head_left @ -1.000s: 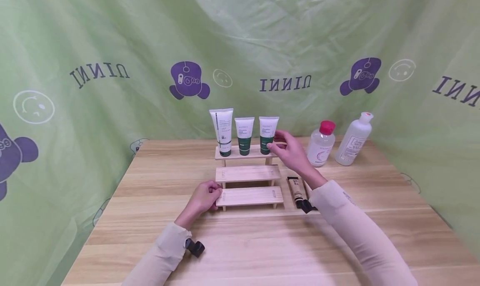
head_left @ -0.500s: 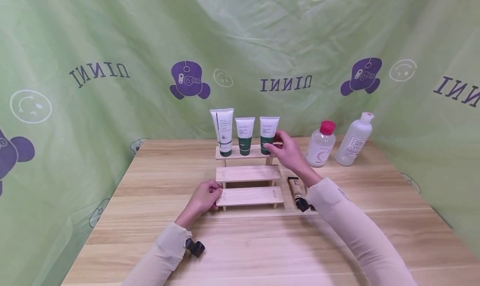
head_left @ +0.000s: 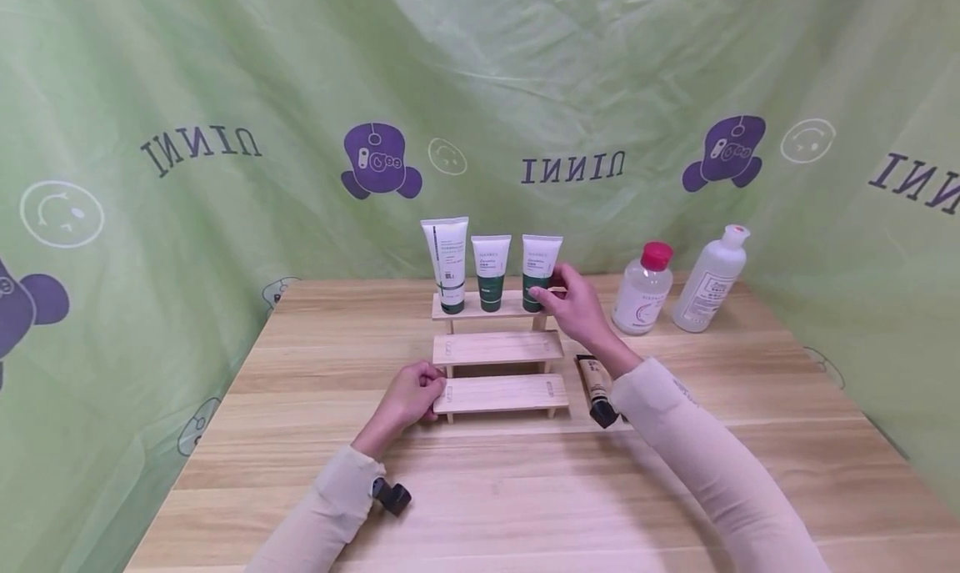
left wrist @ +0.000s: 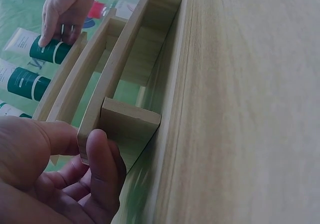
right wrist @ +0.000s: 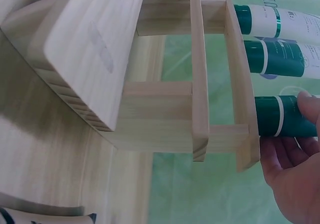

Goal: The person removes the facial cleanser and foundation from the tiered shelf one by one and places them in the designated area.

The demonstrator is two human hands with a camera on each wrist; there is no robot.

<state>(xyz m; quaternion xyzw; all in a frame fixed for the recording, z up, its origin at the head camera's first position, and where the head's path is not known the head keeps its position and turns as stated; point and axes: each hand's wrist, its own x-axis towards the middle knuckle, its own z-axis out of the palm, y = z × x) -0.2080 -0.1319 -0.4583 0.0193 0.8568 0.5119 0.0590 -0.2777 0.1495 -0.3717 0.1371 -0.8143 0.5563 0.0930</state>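
Green cloth (head_left: pixel 480 72) hangs behind. My left hand (head_left: pixel 406 395) pinches the tiered stand (head_left: pixel 497 348); my right hand (head_left: pixel 582 309) grips and partly hides a squeeze tube (head_left: pixel 540 264).

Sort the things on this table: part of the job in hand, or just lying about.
Part of the job:
wooden stand, held by the left hand
rightmost standing tube, held by the right hand
middle tube and tall tube, standing on the stand

Apparently just lying about:
red-capped bottle
white bottle
black-capped tube beside the stand
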